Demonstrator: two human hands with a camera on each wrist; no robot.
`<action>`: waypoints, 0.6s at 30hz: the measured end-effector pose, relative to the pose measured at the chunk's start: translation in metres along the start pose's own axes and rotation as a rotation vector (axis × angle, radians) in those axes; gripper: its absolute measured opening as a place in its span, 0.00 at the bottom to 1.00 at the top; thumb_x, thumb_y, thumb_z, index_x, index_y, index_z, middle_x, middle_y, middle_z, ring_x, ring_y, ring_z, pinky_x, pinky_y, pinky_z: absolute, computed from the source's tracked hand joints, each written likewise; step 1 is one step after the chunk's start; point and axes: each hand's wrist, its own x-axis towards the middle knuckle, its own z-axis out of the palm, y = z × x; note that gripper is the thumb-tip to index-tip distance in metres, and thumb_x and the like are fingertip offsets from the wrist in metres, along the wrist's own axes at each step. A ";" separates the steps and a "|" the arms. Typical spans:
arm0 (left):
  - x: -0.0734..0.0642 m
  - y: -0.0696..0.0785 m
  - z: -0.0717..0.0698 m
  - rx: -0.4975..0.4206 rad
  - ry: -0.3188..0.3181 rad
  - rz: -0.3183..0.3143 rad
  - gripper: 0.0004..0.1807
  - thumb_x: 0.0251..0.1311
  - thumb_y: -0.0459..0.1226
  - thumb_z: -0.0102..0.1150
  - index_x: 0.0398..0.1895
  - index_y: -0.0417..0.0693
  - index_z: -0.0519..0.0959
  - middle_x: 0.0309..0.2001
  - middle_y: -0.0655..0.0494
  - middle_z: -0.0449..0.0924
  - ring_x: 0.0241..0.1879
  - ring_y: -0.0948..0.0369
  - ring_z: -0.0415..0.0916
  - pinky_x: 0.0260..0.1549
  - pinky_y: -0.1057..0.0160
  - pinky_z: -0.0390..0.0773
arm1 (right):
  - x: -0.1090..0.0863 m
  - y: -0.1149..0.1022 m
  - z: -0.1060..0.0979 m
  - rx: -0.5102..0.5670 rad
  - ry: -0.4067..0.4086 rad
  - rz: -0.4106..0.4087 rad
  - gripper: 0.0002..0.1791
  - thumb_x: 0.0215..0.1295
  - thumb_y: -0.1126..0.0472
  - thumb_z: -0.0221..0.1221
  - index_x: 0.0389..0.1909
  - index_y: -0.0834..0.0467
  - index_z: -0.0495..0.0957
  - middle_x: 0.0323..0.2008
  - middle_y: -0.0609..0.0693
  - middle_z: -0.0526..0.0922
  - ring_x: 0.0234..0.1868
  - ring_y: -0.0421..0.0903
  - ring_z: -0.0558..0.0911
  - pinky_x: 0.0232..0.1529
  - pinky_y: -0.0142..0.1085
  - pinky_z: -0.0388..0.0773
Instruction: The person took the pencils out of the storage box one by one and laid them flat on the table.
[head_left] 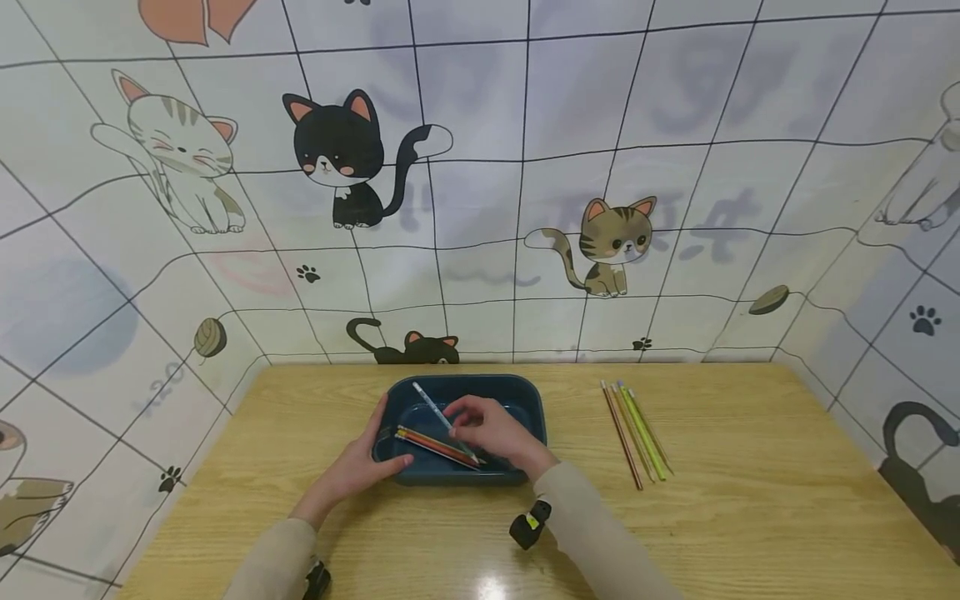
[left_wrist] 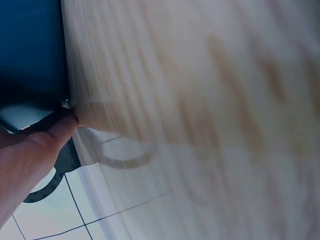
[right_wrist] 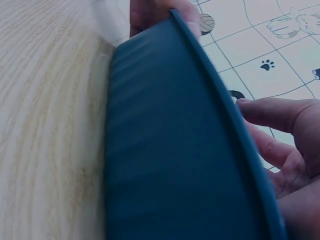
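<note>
Round tray [head_left: 457, 478] corner: LH [head_left: 360, 463] grips.

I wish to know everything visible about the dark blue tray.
The dark blue tray is an open rounded rectangle with raised walls and a rim, perhaps plastic. It sits upright on the wooden table, near its far edge. Several pencils lie inside. The left hand grips its left end; the right hand is above its interior.

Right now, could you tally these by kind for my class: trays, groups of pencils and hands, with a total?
Trays: 1 (dark blue tray)
Groups of pencils: 2 (inside pencils, tabletop pencils)
Hands: 2 (left hand, right hand)
Total: 5
</note>
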 end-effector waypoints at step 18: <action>0.000 -0.002 0.001 0.001 -0.005 0.006 0.57 0.57 0.48 0.67 0.78 0.54 0.35 0.74 0.34 0.43 0.68 0.34 0.50 0.62 0.36 0.54 | -0.035 -0.014 -0.034 -0.055 0.002 -0.074 0.15 0.67 0.66 0.57 0.54 0.63 0.76 0.37 0.54 0.80 0.32 0.48 0.79 0.34 0.48 0.77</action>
